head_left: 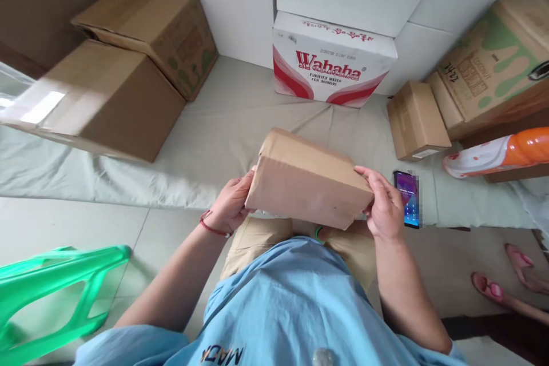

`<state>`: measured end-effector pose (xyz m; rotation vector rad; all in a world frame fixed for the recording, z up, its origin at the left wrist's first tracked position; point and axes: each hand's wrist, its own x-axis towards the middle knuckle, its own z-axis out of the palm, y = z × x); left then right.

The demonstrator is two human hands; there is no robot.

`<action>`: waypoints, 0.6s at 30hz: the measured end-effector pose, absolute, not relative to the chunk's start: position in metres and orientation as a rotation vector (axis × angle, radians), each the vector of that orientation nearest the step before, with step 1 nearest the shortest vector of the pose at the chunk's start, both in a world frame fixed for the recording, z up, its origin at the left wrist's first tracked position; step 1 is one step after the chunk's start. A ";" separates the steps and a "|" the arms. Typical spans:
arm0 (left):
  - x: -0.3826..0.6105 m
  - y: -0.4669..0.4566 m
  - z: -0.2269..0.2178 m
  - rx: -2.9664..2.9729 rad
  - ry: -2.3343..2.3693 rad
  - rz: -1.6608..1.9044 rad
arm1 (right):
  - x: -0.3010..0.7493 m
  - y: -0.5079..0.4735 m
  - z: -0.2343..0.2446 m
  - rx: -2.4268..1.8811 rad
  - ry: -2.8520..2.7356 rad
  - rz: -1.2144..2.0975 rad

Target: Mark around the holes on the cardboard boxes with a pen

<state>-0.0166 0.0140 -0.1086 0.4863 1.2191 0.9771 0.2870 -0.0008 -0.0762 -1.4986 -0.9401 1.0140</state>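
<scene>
Between my two hands a plain brown cardboard box (306,186) is held tilted, over the front edge of a cloth-covered surface (227,126). My left hand (234,200), with a red cord bracelet on the wrist, grips the box's left end. At the right end, my right hand (384,203) has its fingers along the top edge and side. The undersides of both grips are partly hidden. Close to my right hand lies a phone (406,197) with a lit screen, part of it pixelated.
Large cardboard boxes (115,97) stand at left. A white and red Wahaha carton (334,63) is against the wall. At right are a small brown box (417,120), a printed carton (493,63) and an orange-and-white bottle (501,151). A green stool (55,286) and another person's sandalled feet (493,289) are below.
</scene>
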 end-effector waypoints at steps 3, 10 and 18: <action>-0.007 0.008 -0.088 0.581 1.194 1.024 | 0.293 0.003 -0.084 -1.510 -0.817 1.011; 0.012 -0.010 -0.054 0.990 1.138 0.999 | 0.319 -0.006 -0.133 -1.364 -0.484 1.156; 0.006 -0.013 -0.087 0.850 1.039 1.093 | 0.310 -0.026 -0.109 -1.225 -0.647 1.163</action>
